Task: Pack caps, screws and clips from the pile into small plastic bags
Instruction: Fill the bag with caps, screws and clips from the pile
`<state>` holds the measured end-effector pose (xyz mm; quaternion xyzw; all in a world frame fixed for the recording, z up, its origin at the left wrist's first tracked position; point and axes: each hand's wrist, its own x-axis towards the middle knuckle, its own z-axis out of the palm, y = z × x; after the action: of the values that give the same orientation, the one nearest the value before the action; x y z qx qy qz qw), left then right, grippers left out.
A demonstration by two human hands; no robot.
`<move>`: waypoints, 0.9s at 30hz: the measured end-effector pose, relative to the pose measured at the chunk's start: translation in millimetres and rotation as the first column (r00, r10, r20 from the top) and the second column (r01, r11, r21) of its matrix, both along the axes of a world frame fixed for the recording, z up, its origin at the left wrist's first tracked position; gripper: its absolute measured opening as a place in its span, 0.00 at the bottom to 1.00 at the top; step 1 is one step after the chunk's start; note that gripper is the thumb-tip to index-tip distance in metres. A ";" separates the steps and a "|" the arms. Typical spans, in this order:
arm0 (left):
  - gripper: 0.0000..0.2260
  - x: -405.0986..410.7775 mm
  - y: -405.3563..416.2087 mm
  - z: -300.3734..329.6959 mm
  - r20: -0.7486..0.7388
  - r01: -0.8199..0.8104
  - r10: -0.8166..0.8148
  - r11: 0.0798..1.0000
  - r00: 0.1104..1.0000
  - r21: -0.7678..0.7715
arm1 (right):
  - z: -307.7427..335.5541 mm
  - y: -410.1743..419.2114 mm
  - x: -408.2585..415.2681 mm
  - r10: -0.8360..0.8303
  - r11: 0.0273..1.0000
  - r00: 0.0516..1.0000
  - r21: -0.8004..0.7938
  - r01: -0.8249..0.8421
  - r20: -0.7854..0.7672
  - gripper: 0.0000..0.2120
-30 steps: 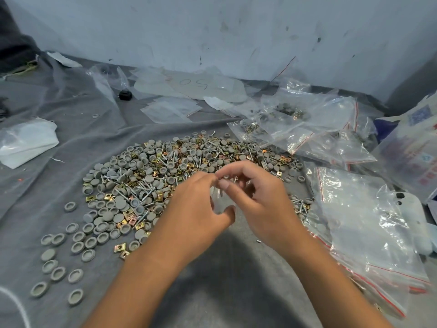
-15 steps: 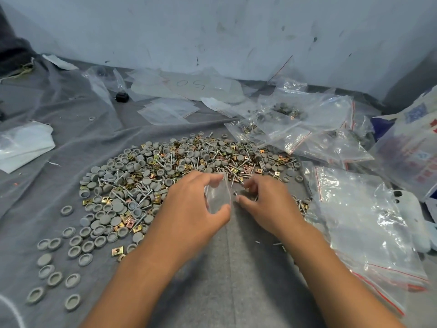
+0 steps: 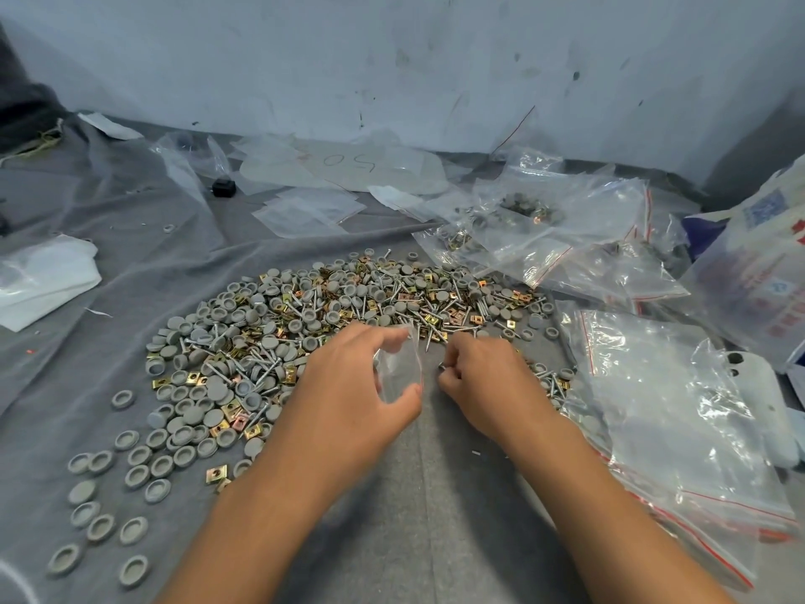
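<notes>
We pack little parts into a small bag.
We see the big pile (image 3: 331, 324) of caps, screws and clips on the gray cloth (image 3: 414, 516). Our left hand (image 3: 353, 385) holds a small clear bag (image 3: 398, 370) just below the pile. Our right hand (image 3: 479, 377) pinches a tiny part we can't make out, beside it.

Pile (image 3: 331, 324) ahead, bags (image 3: 679, 411) right; bare cloth (image 3: 427, 516) between.

Both bare arms reached forward toward twelve o'clock. The left hand (image 3: 348, 385) had its fingers and thumb curled, pinching something clear. The right hand (image 3: 483, 377), just at its three o'clock, had its fingers curled under, knuckles up.
</notes>
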<state>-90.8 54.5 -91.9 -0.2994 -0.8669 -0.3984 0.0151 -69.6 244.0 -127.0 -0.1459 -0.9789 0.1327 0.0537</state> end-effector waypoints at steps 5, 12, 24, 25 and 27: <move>0.25 -0.4 1.4 -0.6 -0.004 -0.009 0.008 1.000 1.000 -0.009 | 14.4 5.1 6.3 0.022 0.960 0.982 -0.272 -0.074 -0.188 0.04; 0.25 0.5 1.4 -1.1 -0.003 -0.007 0.007 1.000 1.000 -0.011 | 4.8 17.0 9.6 0.123 0.989 0.985 -0.095 -0.112 0.123 0.14; 0.25 0.0 -0.1 -0.4 0.008 -0.014 0.014 1.000 1.000 -0.009 | 15.1 45.7 12.0 0.027 0.998 1.000 -0.054 -0.027 -0.017 0.05; 0.25 0.2 0.4 -0.4 0.008 -0.011 0.011 1.000 1.000 -0.011 | 13.8 42.8 14.8 0.049 0.998 0.998 -0.029 -0.049 0.032 0.04; 0.25 0.4 1.1 -0.9 0.002 -0.009 0.009 1.000 1.000 -0.018 | 10.4 32.7 19.3 0.072 0.997 0.993 0.002 -0.073 0.094 0.03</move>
<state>-90.4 55.6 -92.8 -0.2954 -0.8718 -0.3906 0.0133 -50.3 276.7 -116.7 -0.1162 -0.9853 0.1251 0.0032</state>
